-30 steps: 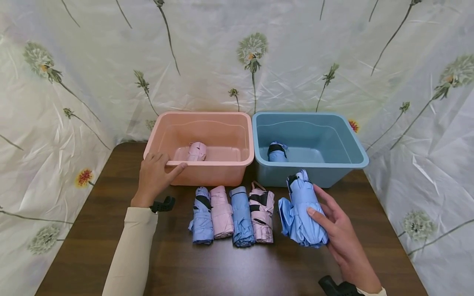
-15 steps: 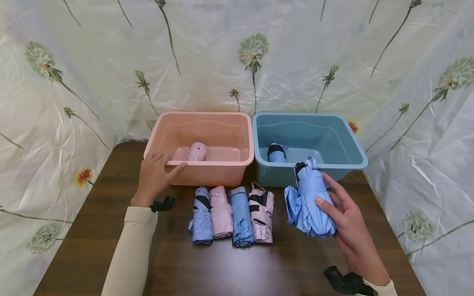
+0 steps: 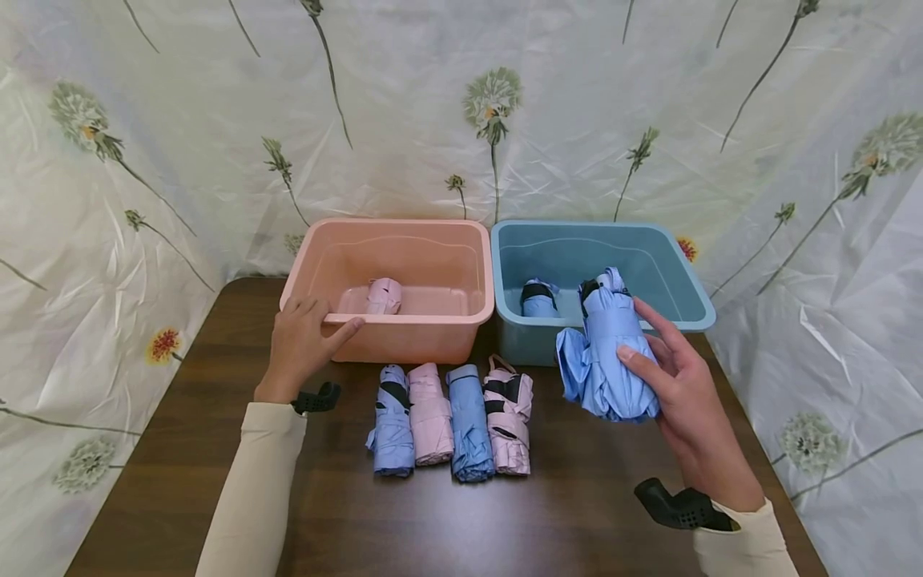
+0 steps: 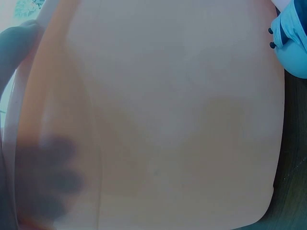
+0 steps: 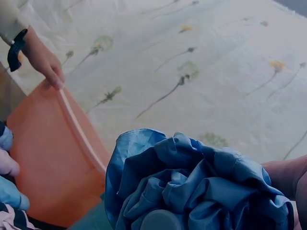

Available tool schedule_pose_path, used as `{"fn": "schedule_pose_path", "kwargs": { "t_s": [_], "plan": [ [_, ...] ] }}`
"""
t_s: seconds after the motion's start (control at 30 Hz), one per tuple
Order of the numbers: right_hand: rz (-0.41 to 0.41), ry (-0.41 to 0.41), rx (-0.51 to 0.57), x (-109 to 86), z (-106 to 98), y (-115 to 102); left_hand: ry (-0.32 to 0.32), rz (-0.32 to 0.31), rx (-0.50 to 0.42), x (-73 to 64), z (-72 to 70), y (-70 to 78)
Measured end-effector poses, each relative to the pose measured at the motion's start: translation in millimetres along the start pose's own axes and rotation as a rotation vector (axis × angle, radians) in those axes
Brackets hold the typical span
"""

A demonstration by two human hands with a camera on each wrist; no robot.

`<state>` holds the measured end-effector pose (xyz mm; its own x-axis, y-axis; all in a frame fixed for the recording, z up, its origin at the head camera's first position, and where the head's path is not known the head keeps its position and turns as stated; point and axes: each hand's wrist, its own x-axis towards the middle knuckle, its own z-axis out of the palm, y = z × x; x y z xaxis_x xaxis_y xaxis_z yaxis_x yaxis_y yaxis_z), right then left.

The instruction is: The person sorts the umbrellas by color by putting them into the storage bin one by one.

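My right hand (image 3: 688, 393) holds a loosely folded light-blue umbrella (image 3: 614, 361), thumb on its near side, over the front rim of the blue bin (image 3: 530, 343). The right wrist view shows the bunched fabric and round tip (image 5: 162, 221) of this umbrella. My left hand (image 3: 297, 349) grips the front rim of the pink bin (image 3: 425, 320) near its left corner. In the left wrist view its fingers (image 4: 48, 179) show as shadows through the bin wall, with the thumb outside. One pink umbrella (image 3: 384, 296) lies in the pink bin and one blue umbrella (image 3: 539, 300) in the blue bin.
In front of the bins several rolled umbrellas lie side by side on the dark wooden table (image 3: 461, 537): blue (image 3: 393, 425), pink (image 3: 431, 417), blue (image 3: 471, 425) and pink (image 3: 509, 421). A flowered curtain (image 3: 404, 120) hangs behind the bins and along both sides.
My right hand has carried the blue umbrella forward and slightly right, from in front of the blue bin to over its front rim. The left hand has stayed on the pink bin.
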<state>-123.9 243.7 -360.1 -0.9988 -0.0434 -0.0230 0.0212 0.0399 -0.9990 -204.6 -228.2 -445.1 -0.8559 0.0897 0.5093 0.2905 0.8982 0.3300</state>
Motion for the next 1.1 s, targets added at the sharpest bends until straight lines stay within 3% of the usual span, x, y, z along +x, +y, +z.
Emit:
{"fn": "schedule_pose_path", "kwargs": {
  "t_s": [0.37, 1.1],
  "plan": [
    [-0.02, -0.012, 0.121, 24.1, -5.8, -12.1, 0.001, -0.002, 0.007, -0.1, 1.3, -1.6],
    [0.02, 0.044, 0.117, 67.2, -19.8, -28.4, 0.01, -0.001, -0.01, 0.4, 1.5, -1.7]
  ]
}}
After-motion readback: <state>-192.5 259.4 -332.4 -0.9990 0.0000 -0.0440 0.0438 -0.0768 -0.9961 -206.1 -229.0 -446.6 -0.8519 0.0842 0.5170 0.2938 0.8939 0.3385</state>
